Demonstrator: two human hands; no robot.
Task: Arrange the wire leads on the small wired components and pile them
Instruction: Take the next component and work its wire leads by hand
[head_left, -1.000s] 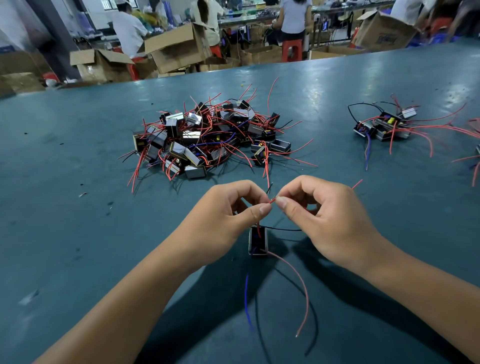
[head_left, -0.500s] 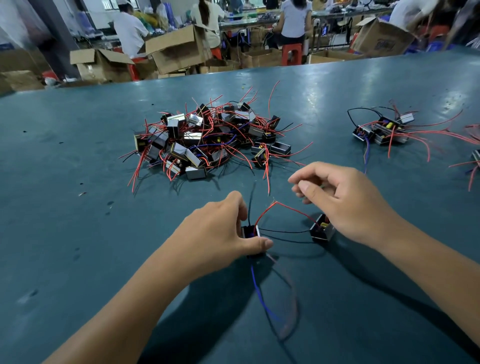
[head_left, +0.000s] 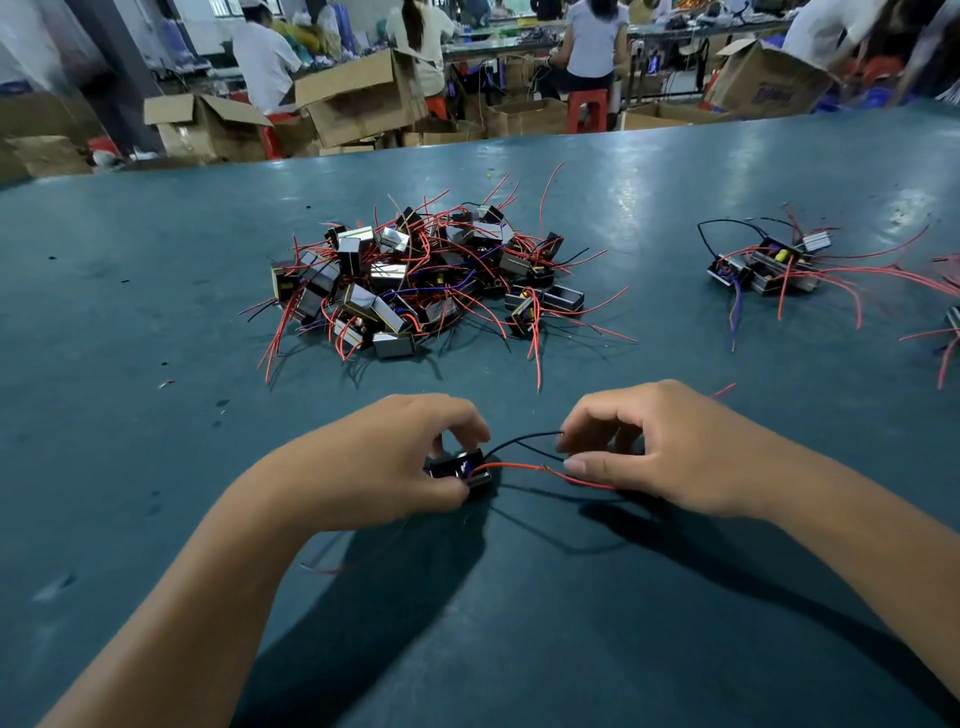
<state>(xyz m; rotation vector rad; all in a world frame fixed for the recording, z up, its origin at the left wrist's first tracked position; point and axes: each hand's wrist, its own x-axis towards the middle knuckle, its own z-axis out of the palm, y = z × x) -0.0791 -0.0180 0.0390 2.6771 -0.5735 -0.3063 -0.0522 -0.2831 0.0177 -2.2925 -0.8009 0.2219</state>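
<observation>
— Pulling those leads too hard is the risk I see. The left hand (head_left: 395, 457) is clamped on a small black component (head_left: 460, 467) low over the tabletop (head_left: 675, 597), fingers curled over the top and thumb underneath, while the right hand (head_left: 670, 452) pinches the black lead (head_left: 524, 441) and the red lead (head_left: 519, 466) running out of it.

— So what gives first?

— My guess is the joint where the wires enter the body. A sharp tug could tear a lead loose or kink it. The two leads also cross near the right fingertips (head_left: 574, 464), so they could twist together instead of lying straight.

— And the piling?

— The big pile (head_left: 415, 280) sits farther back, well apart from the hands, bristling with loose red wires. Dropping this piece in carelessly could snag those and undo the arranging. A smaller group (head_left: 769, 265) lies off to the right.

— Any containers involved?

— None on the tabletop. Open cardboard boxes (head_left: 358, 104) stand on the floor beyond the far edge; what they hold I cannot tell from here.
</observation>
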